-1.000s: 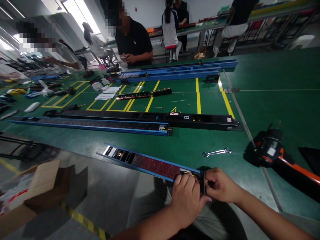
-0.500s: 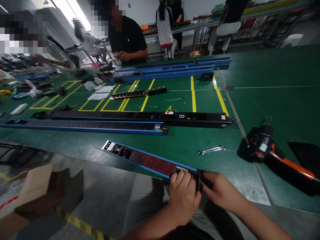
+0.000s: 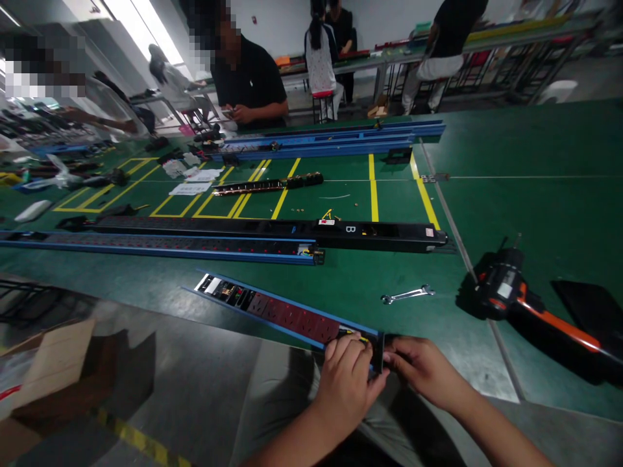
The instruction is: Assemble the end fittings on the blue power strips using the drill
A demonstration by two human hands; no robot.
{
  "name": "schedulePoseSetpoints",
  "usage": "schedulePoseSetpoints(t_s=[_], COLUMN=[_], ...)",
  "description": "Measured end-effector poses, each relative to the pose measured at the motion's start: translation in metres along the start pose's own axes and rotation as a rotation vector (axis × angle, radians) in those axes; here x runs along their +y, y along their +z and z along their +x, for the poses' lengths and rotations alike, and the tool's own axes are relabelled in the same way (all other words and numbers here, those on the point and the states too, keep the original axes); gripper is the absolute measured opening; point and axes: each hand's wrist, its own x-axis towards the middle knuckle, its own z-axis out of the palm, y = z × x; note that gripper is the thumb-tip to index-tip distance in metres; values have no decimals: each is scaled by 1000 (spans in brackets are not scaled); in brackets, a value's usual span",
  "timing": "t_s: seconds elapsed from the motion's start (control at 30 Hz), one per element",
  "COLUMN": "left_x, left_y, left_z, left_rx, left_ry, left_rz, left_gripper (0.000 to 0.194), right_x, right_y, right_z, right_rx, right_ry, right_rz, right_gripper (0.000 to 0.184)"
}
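A blue-edged power strip (image 3: 294, 316) with dark red sockets lies slanted over the table's near edge, its right end near my lap. My left hand (image 3: 346, 373) is wrapped over that right end, beside yellow wires that show in the open section. A black end plate (image 3: 380, 352) stands across the end of the strip. At the outer face of this plate, the fingers of my right hand (image 3: 419, 368) are pinched together; what they hold is hidden. A wrench (image 3: 407, 294) lies on the table beyond my hands.
A cordless drill (image 3: 506, 285) lies at the right. Two long power strips, a black one (image 3: 389, 238) and a blue-edged one (image 3: 160, 247), lie farther in. A cardboard box (image 3: 53, 370) stands at lower left. Across the table (image 3: 525, 162) is a person in black.
My view has shifted, so things appear farther left. My right fingers have moved slightly at the end plate. My left hand keeps its grip on the power strip.
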Motion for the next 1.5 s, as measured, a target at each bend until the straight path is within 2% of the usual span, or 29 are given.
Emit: schedulePoseSetpoints(t_s=[0.23, 0.57, 0.83, 1.3, 1.5], left_x=[-5, -8, 2, 22, 18], left_y=[-8, -6, -9, -6, 2], left_z=[1, -5, 3, 6, 2], left_rx=[-47, -31, -1, -134, -73], left_ry=[53, 69, 5, -81, -64], left_rz=[-67, -75, -47, 112, 59], left_gripper=[33, 31, 28, 18, 13], right_x=[0, -2, 0, -3, 0], right_y=[5, 3, 5, 5, 7], right_z=[-6, -8, -8, -6, -6], right_rx=[101, 105, 71, 69, 68], right_ry=[124, 42, 36, -3, 10], right_rz=[69, 36, 28, 11, 74], right_gripper=[24, 20, 13, 18, 21])
